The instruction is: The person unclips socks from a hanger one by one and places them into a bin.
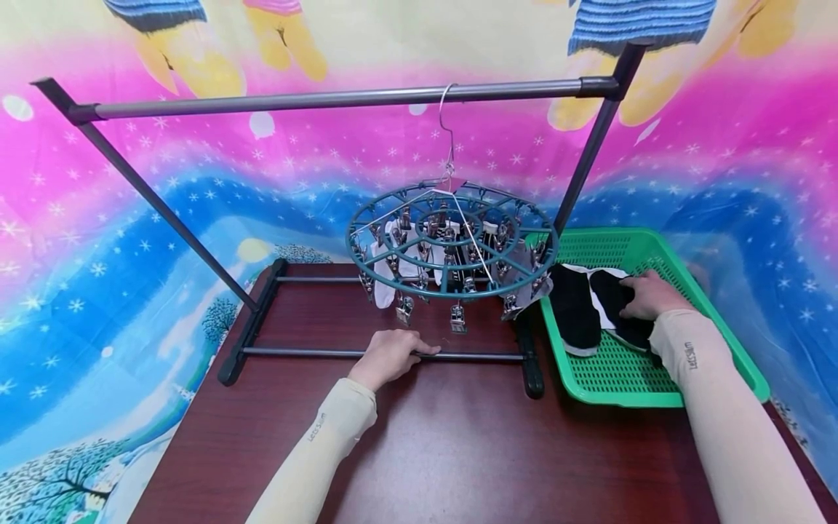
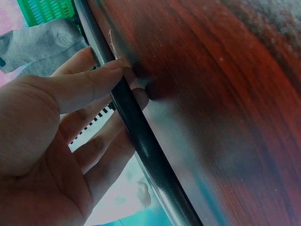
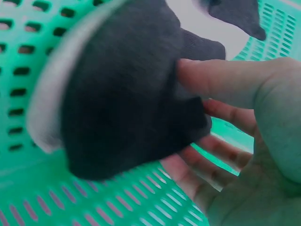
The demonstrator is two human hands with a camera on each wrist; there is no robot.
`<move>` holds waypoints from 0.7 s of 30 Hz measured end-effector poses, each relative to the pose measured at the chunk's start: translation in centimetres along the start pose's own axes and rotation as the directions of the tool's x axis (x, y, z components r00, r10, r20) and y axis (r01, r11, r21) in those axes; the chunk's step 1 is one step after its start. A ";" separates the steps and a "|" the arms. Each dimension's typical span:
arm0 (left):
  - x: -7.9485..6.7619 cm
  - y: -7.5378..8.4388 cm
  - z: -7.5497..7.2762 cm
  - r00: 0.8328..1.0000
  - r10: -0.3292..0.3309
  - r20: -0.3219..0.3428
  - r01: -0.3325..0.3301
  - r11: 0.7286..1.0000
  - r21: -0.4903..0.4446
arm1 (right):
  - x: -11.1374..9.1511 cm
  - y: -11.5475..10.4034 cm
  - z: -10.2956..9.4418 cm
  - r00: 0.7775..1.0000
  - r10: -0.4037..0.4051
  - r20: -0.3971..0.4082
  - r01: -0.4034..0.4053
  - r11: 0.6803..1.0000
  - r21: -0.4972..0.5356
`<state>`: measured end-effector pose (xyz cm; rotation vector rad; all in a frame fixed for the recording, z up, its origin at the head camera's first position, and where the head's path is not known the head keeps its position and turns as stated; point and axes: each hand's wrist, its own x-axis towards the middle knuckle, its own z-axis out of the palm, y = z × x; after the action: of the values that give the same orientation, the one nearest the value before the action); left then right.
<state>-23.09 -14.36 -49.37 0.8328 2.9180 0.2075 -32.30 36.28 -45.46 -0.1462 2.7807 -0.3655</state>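
I have the left hand [image 1: 390, 356] with thumb and fingers curled round the lower front bar [image 1: 484, 356] of a rack [image 1: 327, 102]; my right hand [image 1: 655, 295], partly closed, pinches a black sock [image 3: 122, 94] inside the green basket [image 1: 622, 398] at the rack's right.

One rack [image 1: 340, 99]; one round hanger [image 1: 452, 294], central; one basket [image 1: 622, 399] at three o'clock; two hands: left hand [image 1: 390, 356] at six, right hand [image 1: 655, 297] at three; one table [image 1: 458, 451]. Socks [image 1: 576, 309] and clips [image 1: 457, 318]: several, overlapping, uncountable.
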 end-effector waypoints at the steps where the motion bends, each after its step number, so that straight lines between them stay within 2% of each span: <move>1: 0.0 0.0 0.0 1.000 -0.001 -0.001 0.001 1.000 0.001 | 0.0 0.0 -0.2 1.000 -0.008 -0.009 0.008 1.000 -0.006; 6: -0.1 0.0 0.0 1.000 -0.003 -0.003 0.003 1.000 -0.002 | -0.2 -0.2 -1.5 1.000 -0.020 -0.017 0.020 1.000 0.000; 9: -0.1 0.0 0.0 1.000 0.001 -0.004 -0.001 1.000 -0.006 | -0.7 -1.0 -2.9 0.997 -0.043 -0.068 0.045 0.998 0.034; 11: -0.2 0.0 -0.1 1.000 0.001 -0.005 -0.001 1.000 -0.004 | -1.6 -2.2 -4.1 0.984 -0.058 -0.166 0.072 0.994 0.079; 12: -0.2 0.0 -0.1 1.000 0.001 -0.007 -0.001 1.000 -0.002 | -2.1 -3.0 -4.7 0.970 -0.063 -0.234 0.089 0.991 0.102; 13: -0.2 0.0 -0.1 1.000 -0.001 -0.005 0.001 1.000 0.001 | -2.7 -4.0 -5.3 0.947 -0.062 -0.316 0.107 0.986 0.126; 14: -0.2 0.0 -0.1 1.000 -0.001 -0.003 0.001 1.000 0.006 | -3.4 -5.1 -5.8 0.913 -0.052 -0.405 0.124 0.981 0.152; 15: -0.2 0.0 -0.1 1.000 -0.003 -0.003 0.003 1.000 0.008 | -4.2 -6.4 -6.3 0.866 -0.043 -0.498 0.147 0.975 0.170; 16: -0.2 0.0 -0.1 1.000 -0.002 -0.003 0.002 1.000 0.012 | -4.9 -7.7 -6.7 0.804 -0.035 -0.594 0.180 0.966 0.187; 17: -0.2 0.0 -0.1 1.000 0.000 -0.002 0.000 1.000 0.014 | -5.7 -9.1 -7.0 0.732 -0.025 -0.681 0.221 0.954 0.202; 19: -0.2 0.0 0.0 1.000 0.008 -0.005 -0.008 1.000 0.018 | -7.3 -12.1 -7.6 0.573 -0.030 -0.819 0.322 0.927 0.191; 20: -0.2 0.0 0.0 1.000 0.012 -0.009 -0.012 1.000 0.018 | -8.0 -13.5 -7.8 0.499 -0.046 -0.865 0.378 0.910 0.170; 21: -0.2 0.0 0.0 1.000 0.017 -0.012 -0.017 1.000 0.018 | -8.7 -14.9 -7.9 0.434 -0.069 -0.898 0.439 0.887 0.144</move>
<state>-22.90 -14.49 -49.41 0.8625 2.9294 0.1892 -25.90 24.99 -31.59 -0.4071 3.6156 -1.4060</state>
